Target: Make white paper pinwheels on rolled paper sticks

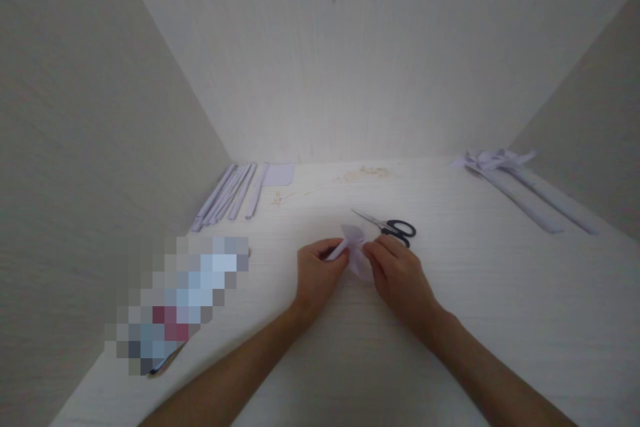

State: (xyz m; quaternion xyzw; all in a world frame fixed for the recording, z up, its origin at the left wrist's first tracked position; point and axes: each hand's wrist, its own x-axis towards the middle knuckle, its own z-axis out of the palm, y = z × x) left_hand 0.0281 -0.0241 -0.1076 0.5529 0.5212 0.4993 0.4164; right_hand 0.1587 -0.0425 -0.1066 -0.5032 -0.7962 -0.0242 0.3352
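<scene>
"While peering at the near middle of the white worktop (350, 360), what to report of the left hand (320, 273)?"

"Curled nearly closed, pinching between thumb and fingers the rolled stem of a pale lilac paper piece with flared flaps (354, 236)."

"And of the right hand (401, 275)?"

"Likewise drawn in, gripping the flared part from the right by the fingertips."

"And nearby?"

"Just beyond the right hand, black-handled metal scissors (385, 224); at far left, rolled pale lilac paper tubes (225, 195) beside a flat paper square (280, 174); at far right, two long paper tubes with bow-like tops (520, 199)."
</scene>
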